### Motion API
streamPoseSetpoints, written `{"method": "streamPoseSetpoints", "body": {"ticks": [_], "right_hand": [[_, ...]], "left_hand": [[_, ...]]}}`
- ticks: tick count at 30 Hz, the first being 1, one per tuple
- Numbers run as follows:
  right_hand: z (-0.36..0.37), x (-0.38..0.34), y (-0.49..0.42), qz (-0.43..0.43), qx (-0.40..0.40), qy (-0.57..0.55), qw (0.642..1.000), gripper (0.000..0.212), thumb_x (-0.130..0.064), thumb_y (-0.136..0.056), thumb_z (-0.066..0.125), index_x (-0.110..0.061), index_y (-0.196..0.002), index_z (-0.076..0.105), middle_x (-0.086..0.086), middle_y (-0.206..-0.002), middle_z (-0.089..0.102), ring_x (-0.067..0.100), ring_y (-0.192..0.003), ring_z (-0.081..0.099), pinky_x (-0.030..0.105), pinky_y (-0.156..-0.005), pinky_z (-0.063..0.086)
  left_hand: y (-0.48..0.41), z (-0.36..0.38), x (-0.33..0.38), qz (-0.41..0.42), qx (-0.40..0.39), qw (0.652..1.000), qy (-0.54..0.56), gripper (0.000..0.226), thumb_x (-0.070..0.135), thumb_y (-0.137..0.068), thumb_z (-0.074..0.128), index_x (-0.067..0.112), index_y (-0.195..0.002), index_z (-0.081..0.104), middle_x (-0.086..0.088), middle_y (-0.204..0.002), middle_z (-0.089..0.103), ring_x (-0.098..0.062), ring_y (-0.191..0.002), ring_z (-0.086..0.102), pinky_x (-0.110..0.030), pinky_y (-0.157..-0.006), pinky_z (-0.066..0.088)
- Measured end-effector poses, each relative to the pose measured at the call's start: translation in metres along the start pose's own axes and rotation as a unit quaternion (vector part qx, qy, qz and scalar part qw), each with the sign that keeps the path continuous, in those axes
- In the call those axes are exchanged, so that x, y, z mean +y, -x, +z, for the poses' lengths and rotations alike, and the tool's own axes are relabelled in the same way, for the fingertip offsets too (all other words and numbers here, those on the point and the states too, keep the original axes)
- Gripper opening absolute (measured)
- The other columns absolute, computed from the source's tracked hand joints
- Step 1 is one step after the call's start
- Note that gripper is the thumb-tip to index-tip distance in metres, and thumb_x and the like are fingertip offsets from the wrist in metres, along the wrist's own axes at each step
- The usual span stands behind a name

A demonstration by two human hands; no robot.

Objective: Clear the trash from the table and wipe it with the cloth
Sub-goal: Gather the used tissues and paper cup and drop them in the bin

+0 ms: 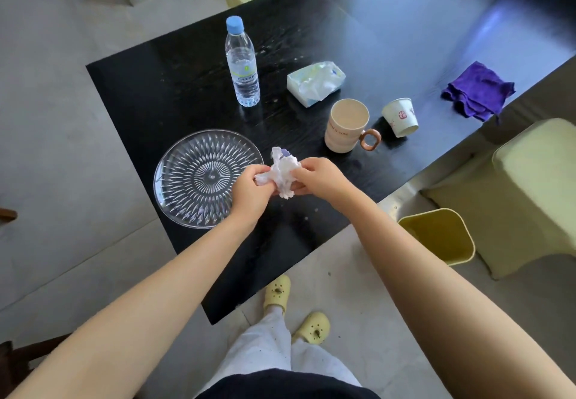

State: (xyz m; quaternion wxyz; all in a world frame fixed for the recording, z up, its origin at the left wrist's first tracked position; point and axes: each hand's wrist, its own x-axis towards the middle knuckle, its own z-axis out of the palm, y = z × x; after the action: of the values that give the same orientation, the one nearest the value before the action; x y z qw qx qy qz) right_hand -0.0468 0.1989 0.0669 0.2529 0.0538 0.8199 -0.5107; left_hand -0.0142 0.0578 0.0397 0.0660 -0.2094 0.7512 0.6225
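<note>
Tissue wad [282, 174] pinched between left hand [249, 189] and right hand [318, 177]; bin [436, 233] lies at four o'clock, nearer the right.

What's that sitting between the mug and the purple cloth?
A small white paper cup with red print sits close by the mug; bare black table runs on to the purple cloth. Head view.

I pinch the crumpled white tissue [282, 174] between my left grip [249, 189] and right grip [318, 177] just above the black table [187, 86], where a red-printed paper cup [400, 118] sits farther right and the purple cloth [478, 91] lies rumpled near the right edge.
</note>
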Motion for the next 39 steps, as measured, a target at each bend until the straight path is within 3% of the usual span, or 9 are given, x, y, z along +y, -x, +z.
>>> {"method": "streamPoseSetpoints", "body": {"ticks": [3, 7, 13, 16, 20, 25, 29, 35, 39], "right_hand": [[-0.015, -0.007, 0.004, -0.009, 0.016, -0.007, 1.0, 0.041, -0.033, -0.092, 0.05, 0.005, -0.082, 0.061, 0.02, -0.087, 0.07, 0.029, -0.077, 0.071, 0.037, -0.078, 0.06], [-0.037, -0.014, 0.003, 0.008, 0.05, -0.053, 0.997, 0.023, -0.031, -0.09, 0.055, -0.011, -0.08, 0.05, 0.01, -0.085, 0.062, 0.022, -0.075, 0.068, 0.021, -0.06, 0.06], [-0.076, -0.028, -0.001, 0.025, 0.075, -0.04, 0.996, 0.026, -0.031, -0.082, 0.064, -0.011, -0.09, 0.05, 0.005, -0.089, 0.06, 0.018, -0.083, 0.069, 0.03, -0.084, 0.058], [-0.095, -0.033, 0.003, 0.036, 0.076, -0.076, 0.994, 0.044, -0.023, -0.077, 0.066, -0.004, -0.115, 0.052, 0.012, -0.106, 0.063, 0.022, -0.093, 0.069, 0.038, -0.092, 0.055], [-0.116, -0.032, 0.009, 0.023, 0.109, -0.016, 0.994, 0.006, -0.016, -0.079, 0.06, -0.011, -0.082, 0.059, -0.001, -0.072, 0.053, 0.012, -0.068, 0.052, 0.025, -0.068, 0.05], [-0.137, -0.017, 0.004, 0.023, 0.204, -0.039, 0.978, 0.01, -0.006, -0.078, 0.06, -0.01, -0.07, 0.056, -0.001, -0.063, 0.047, 0.009, -0.057, 0.043, 0.008, -0.044, 0.036], [-0.153, -0.011, 0.003, 0.026, 0.239, -0.01, 0.971, 0.018, -0.012, -0.077, 0.064, 0.001, -0.09, 0.064, 0.007, -0.079, 0.055, 0.015, -0.073, 0.049, 0.025, -0.062, 0.041], [-0.192, 0.008, -0.001, 0.061, 0.253, 0.017, 0.965, 0.034, -0.015, -0.075, 0.065, 0.006, -0.102, 0.062, 0.025, -0.087, 0.058, 0.024, -0.078, 0.052, 0.036, -0.069, 0.045], [-0.226, 0.035, 0.0, 0.08, 0.263, 0.007, 0.962, 0.025, -0.014, -0.075, 0.065, -0.001, -0.097, 0.065, 0.011, -0.085, 0.06, 0.02, -0.078, 0.055, 0.03, -0.068, 0.046]], "left_hand": [[-0.005, 0.009, 0.016, 0.033, -0.019, 0.999, -0.017, 0.014, 0.011, -0.078, 0.07, 0.017, -0.089, 0.062, -0.004, -0.092, 0.066, -0.014, -0.08, 0.061, -0.027, -0.074, 0.054], [-0.008, 0.02, 0.041, 0.093, -0.069, 0.993, -0.009, 0.014, 0.013, -0.078, 0.07, 0.023, -0.086, 0.064, 0.0, -0.09, 0.067, -0.01, -0.081, 0.061, -0.014, -0.067, 0.05], [-0.019, 0.037, 0.077, 0.124, -0.147, 0.981, 0.024, 0.023, 0.01, -0.078, 0.071, 0.027, -0.091, 0.064, 0.005, -0.091, 0.068, 0.004, -0.074, 0.063, -0.007, -0.064, 0.048], [-0.028, 0.05, 0.09, 0.127, -0.186, 0.973, 0.05, 0.033, 0.001, -0.076, 0.07, 0.029, -0.091, 0.063, 0.005, -0.092, 0.067, 0.0, -0.082, 0.064, -0.012, -0.075, 0.051], [-0.036, 0.072, 0.102, 0.136, -0.221, 0.964, 0.057, 0.038, -0.005, -0.076, 0.062, 0.03, -0.091, 0.063, 0.007, -0.094, 0.068, 0.002, -0.083, 0.066, -0.011, -0.073, 0.05], [-0.051, 0.097, 0.112, 0.131, -0.239, 0.961, 0.048, 0.028, -0.001, -0.077, 0.063, 0.025, -0.087, 0.063, 0.007, -0.089, 0.07, 0.001, -0.083, 0.066, -0.015, -0.075, 0.051], [-0.06, 0.107, 0.121, 0.104, -0.266, 0.958, 0.01, 0.022, -0.003, -0.082, 0.058, 0.012, -0.097, 0.064, -0.009, -0.097, 0.068, -0.018, -0.092, 0.063, -0.037, -0.086, 0.054], [-0.071, 0.146, 0.129, 0.084, -0.258, 0.962, -0.034, 0.024, -0.005, -0.085, 0.05, 0.004, -0.104, 0.061, -0.017, -0.103, 0.065, -0.02, -0.079, 0.062, -0.026, -0.062, 0.056], [-0.082, 0.19, 0.129, 0.026, -0.242, 0.968, -0.059, 0.027, 0.0, -0.086, 0.046, 0.013, -0.107, 0.054, -0.013, -0.099, 0.053, -0.02, -0.059, 0.053, -0.031, -0.048, 0.05]]}}
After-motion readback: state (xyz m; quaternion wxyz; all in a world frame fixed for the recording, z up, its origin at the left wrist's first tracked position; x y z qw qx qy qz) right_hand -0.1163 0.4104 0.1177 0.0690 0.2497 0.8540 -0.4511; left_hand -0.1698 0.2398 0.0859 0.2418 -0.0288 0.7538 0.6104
